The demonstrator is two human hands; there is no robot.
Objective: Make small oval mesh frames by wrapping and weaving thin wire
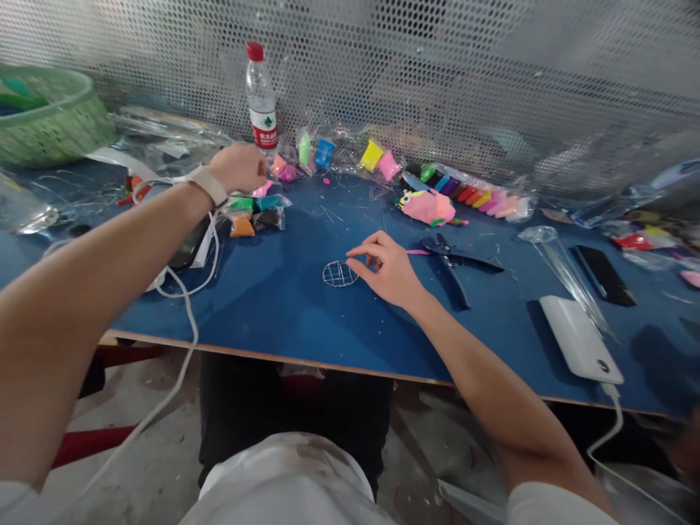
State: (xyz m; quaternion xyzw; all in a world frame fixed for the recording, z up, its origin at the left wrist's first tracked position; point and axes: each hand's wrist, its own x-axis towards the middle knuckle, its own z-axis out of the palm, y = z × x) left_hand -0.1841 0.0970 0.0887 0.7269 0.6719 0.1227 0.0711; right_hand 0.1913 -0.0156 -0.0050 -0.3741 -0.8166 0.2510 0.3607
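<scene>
My left hand (240, 169), with a pale band at the wrist, reaches to the back left of the blue table. Its fingers curl down together over small bags of soft clay, close to a pink clay packet (263, 189); what the fingertips hold, if anything, is hidden. Green, teal, black and orange clay packets (242, 226) lie just in front. At the middle of the table, my right hand (386, 268) pinches at the right edge of a small oval wire mesh (337, 274). Right of this hand lie dark-handled pliers (451, 259).
A pink clay fish-like figure (429, 207) lies behind the pliers, beside a row of coloured clay sticks (475, 195). A water bottle (262, 102) stands at the back. A green basket (55, 120) is at left, a white power bank (580, 339) at right. A white cable (189, 321) hangs over the front edge.
</scene>
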